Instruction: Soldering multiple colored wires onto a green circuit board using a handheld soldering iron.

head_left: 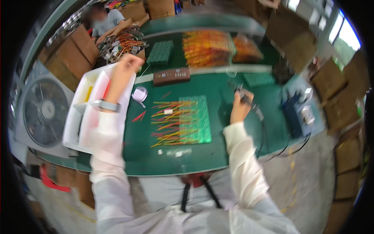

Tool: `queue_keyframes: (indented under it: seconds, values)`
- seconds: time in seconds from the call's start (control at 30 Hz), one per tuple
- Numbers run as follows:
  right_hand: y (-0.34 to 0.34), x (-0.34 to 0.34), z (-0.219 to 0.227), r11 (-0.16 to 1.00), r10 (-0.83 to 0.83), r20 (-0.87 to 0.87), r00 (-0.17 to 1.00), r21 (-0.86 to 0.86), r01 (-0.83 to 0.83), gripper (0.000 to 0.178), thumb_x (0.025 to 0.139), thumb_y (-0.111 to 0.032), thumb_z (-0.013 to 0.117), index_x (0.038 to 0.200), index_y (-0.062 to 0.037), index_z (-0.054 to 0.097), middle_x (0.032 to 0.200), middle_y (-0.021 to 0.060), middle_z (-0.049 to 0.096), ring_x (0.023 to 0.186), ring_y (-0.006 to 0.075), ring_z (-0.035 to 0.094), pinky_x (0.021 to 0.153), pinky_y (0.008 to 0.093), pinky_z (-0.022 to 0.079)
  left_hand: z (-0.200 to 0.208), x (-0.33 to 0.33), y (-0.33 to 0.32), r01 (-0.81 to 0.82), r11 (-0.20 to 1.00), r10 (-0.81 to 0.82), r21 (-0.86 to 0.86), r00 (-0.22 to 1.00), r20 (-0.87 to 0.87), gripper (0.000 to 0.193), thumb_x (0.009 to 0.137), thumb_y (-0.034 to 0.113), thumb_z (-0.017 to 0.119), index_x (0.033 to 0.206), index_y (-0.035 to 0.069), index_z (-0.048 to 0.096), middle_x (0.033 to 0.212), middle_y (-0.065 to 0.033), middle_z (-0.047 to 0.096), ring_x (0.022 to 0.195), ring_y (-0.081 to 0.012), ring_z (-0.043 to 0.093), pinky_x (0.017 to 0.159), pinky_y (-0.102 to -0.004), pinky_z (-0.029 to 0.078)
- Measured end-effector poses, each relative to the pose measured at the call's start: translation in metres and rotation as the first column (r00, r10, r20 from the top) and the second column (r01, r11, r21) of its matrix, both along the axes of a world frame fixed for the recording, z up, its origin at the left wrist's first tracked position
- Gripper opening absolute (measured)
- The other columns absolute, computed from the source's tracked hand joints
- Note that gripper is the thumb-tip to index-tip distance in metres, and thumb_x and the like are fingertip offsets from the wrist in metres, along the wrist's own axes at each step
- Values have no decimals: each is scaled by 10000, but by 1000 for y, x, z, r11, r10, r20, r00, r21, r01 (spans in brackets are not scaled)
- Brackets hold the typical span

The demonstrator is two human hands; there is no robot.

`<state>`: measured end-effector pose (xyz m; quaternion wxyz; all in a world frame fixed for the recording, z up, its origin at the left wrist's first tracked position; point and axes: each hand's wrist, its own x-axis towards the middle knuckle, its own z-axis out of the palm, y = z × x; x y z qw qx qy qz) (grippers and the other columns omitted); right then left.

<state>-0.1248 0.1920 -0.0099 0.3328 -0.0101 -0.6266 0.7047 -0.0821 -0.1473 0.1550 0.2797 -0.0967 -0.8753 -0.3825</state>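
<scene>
My right hand (240, 107) is closed around the dark handle of what looks like a soldering iron (244, 96), above the right part of the green table. Its cable hangs down beside my wrist. Raised over the far end of a white divided tray (74, 134), my left hand (130, 64) is blurred and its fingers look curled; whether it holds anything does not show. Between my arms, red and yellow wires (165, 125) lie in rows, their right ends on a shiny green mat (202, 134). A few loose red wires (139, 116) lie near the tray.
A lilac round holder (139, 94) and a brown box (171, 77) stand beyond the wires. Bundled orange wires (208, 48) fill the far shelf. A blue box-shaped unit (294, 113) with cables sits at right, a fan (47, 110) at left. Another person (107, 23) sits far left.
</scene>
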Motion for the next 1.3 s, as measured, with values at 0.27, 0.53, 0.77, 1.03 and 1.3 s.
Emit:
queue_keyframes:
  seconds: [0.27,0.53,0.77,1.03,1.3]
  values:
    - [-18,-2,19,999,-17,142,990,-35,22,210,740,-129,623,877,-16,510,699,22,493,617,86,449,609,235,403,-134,-16,111,40,999,-38,-11,990,137,129,796,130,571,809,6,541,786,-158,595,758,-332,574,657,-373,447]
    - [-21,10,15,998,-46,105,993,57,40,225,747,-127,641,873,-10,496,693,4,500,589,62,443,557,217,399,-136,8,127,7,996,-6,-91,1000,9,69,765,62,584,792,12,545,843,-90,562,794,-271,546,674,-342,436]
    - [-30,24,15,992,114,95,989,41,-118,212,739,-112,675,828,-8,512,669,-2,534,576,35,455,500,182,371,-144,6,125,36,997,-34,-65,999,37,57,741,61,609,778,31,579,769,-67,544,719,-231,510,635,-332,411]
    - [-32,31,20,978,206,128,970,6,-208,191,732,-105,679,822,-6,543,711,7,552,616,51,488,558,185,402,-143,4,126,3,997,-2,-81,1000,13,57,704,52,648,750,38,616,733,-54,557,684,-193,519,607,-293,414]
    - [-32,35,21,975,188,163,969,91,-204,185,716,-135,671,764,-7,546,652,-8,519,584,44,442,530,194,366,-144,2,126,-9,997,10,-81,1000,10,61,697,46,651,745,24,620,712,-53,567,670,-172,524,630,-279,406]
